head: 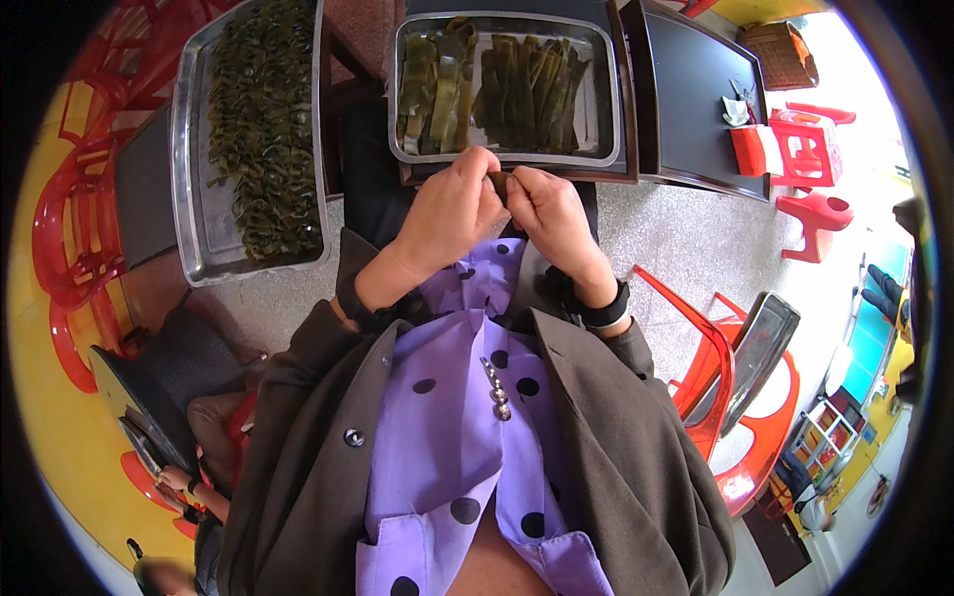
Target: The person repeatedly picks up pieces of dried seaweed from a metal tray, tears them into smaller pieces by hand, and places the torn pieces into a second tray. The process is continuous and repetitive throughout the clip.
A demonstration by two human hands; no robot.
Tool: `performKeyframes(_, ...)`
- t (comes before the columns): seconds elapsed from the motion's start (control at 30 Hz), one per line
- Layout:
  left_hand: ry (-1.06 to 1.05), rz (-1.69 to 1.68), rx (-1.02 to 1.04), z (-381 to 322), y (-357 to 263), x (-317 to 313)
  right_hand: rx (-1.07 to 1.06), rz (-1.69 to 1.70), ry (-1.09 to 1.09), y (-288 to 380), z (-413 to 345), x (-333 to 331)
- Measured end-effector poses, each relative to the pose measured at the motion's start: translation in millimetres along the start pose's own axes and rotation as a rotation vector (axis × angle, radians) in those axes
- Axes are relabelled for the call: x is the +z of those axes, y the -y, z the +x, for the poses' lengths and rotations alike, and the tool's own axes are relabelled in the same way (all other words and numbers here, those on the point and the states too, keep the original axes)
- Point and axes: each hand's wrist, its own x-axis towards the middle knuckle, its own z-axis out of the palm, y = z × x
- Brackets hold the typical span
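Note:
Both my hands meet in front of my lap, near the front rim of a metal tray (514,159). Between their fingertips is a small dark-green piece of kelp (500,183), mostly hidden by the fingers. My left hand (453,210) pinches it from the left, and my right hand (550,208) grips it from the right. Inside the tray lie flat kelp strips in two groups, a lighter left pile (441,89) and a darker right pile (528,93). At the left, a larger metal tray (205,231) holds rows of knotted kelp (264,127).
A black-topped table (697,97) at the right bears a red tissue box (749,151). Beyond are red stools (809,145) and a woven basket (775,56). An empty metal tray (764,361) leans on a red chair (708,328). Another person's hands (175,480) show at lower left.

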Motion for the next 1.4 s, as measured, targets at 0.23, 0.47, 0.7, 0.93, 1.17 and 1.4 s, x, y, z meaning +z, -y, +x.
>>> performKeyframes(0.23, 0.244, -0.755, -0.294, -5, 25, -1, 0.138, 0.169, 0.013, -8, 0, -6)
performKeyframes(0.47, 0.420, -1.031, -0.538, -2, 18, -17, 0.066, 0.111, -0.029, -5, 1, -11)
performKeyframes(0.7, 0.286, -0.641, -0.371, -8, 23, -15, 0.043, 0.081, -0.061, -15, -6, -5)
performKeyframes(0.93, 0.180, -0.632, -0.299, -24, 35, -18, 0.106, 0.118, 0.203, -10, -3, 7)
performKeyframes(1.17, -0.388, -0.334, -0.500, -85, 111, -138, 0.105, 0.033, 0.137, -27, 11, 11)
performKeyframes(1.4, -0.451, 0.141, -0.680, -158, 232, -268, 0.130, 0.011, 0.184, -37, 8, 24)
